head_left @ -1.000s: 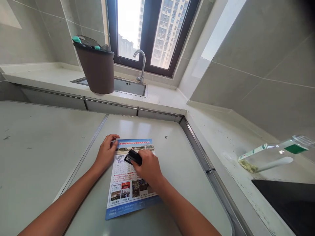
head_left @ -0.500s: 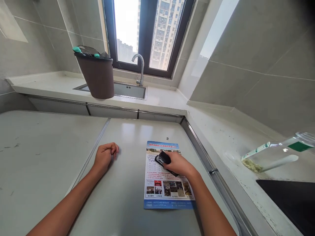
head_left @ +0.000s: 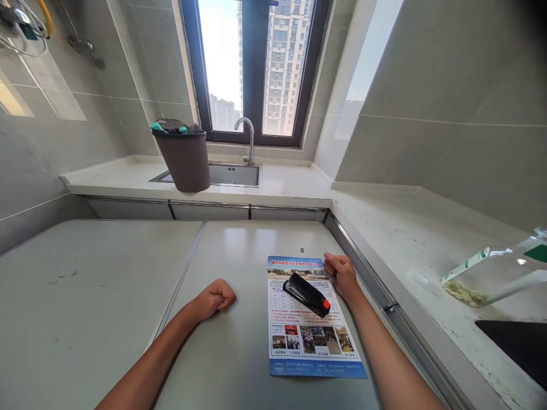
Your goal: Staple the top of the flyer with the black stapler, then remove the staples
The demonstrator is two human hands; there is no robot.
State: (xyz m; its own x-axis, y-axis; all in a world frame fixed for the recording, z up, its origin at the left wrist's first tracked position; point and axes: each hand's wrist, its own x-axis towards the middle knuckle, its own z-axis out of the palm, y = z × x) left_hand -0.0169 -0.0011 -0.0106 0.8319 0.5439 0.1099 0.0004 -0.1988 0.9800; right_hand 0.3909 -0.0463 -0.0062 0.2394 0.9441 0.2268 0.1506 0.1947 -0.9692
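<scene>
A black stapler (head_left: 306, 294) with an orange-red tab at its near end lies slantwise on a printed flyer (head_left: 314, 369) with blue top and bottom bands. My right hand (head_left: 343, 274) is curled closed beside the flyer's upper right edge, apart from the stapler, with nothing seen in it. My left hand (head_left: 213, 299) rests as a loose fist on the table, to the left of the flyer. Just above the flyer sits a tiny metallic piece (head_left: 302, 250), perhaps staples, too small to be sure.
The pale table (head_left: 239, 256) meets a white counter (head_left: 290, 182) at the back and right. On the back counter a brown bin (head_left: 186, 162) stands by the sink (head_left: 235, 175) and tap (head_left: 251, 142). To the right are a clear bottle (head_left: 504, 273) and a black panel (head_left: 519, 344).
My right hand has let go of the stapler, leaving it on the flyer, and moved to the right edge. My left hand stays a fist. The camera view has shifted.
</scene>
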